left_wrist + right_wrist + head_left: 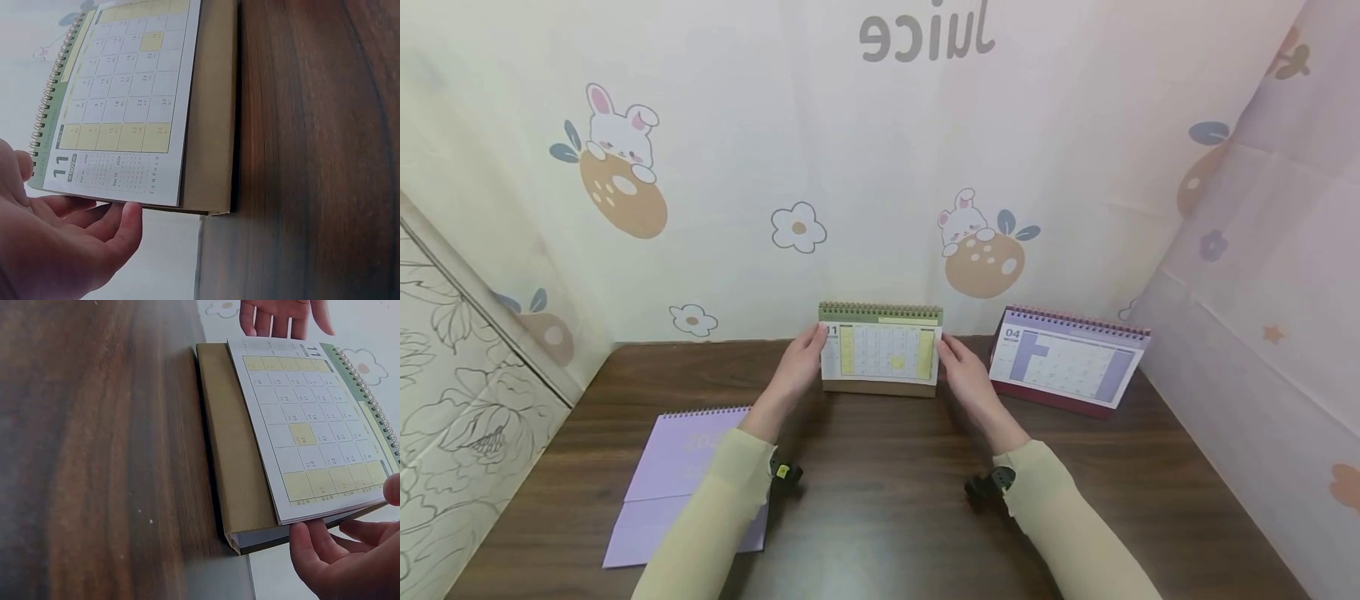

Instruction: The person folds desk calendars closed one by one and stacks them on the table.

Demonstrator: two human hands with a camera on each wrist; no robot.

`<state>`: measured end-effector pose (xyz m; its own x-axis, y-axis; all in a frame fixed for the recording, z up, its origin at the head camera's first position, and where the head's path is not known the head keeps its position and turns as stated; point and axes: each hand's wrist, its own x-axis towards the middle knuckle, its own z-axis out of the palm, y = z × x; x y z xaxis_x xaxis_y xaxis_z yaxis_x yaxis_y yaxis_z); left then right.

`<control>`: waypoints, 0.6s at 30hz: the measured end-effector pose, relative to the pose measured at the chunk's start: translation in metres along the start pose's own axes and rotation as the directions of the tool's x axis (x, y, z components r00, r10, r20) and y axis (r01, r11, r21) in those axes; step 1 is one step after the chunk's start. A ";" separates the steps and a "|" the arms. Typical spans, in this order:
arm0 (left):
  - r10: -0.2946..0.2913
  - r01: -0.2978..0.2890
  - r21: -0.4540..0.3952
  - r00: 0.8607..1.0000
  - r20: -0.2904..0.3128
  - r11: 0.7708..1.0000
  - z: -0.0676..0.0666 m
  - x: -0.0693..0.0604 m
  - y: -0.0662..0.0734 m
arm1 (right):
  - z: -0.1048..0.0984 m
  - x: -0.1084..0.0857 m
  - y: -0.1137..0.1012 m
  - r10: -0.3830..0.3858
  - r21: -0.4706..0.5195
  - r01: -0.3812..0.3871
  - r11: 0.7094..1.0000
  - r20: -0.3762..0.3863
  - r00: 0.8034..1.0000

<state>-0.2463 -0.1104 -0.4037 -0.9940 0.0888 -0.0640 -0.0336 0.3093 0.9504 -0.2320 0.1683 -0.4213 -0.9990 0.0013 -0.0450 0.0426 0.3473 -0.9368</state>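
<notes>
A desk calendar with a green top strip, gold spiral binding and brown base stands tilted back at the table's rear, showing page 11 with yellow columns. My left hand is at its left side; in the left wrist view the fingers touch the side edge, and the thumb lies near the spiral. At the opposite side is my right hand, fingertips against the edge and thumb by the upper corner. The far parts of both hands' fingers are partly hidden by the calendar.
Close by on the right stands another desk calendar, purple with a dark red base, showing 04. A lilac calendar lies on the dark wooden table at left, partly under my left forearm. Behind hangs a printed curtain.
</notes>
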 end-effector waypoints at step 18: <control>-0.031 0.031 -0.107 1.000 0.000 0.994 -0.001 -0.016 0.002 | -0.003 -0.012 0.009 -0.019 0.113 0.021 0.993 -0.019 1.000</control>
<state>-0.2302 -0.1123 -0.4000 -0.9925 0.0788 -0.0937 -0.0755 0.2085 0.9751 -0.2198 0.1741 -0.4279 -0.9997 0.0122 -0.0209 0.0232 0.2392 -0.9707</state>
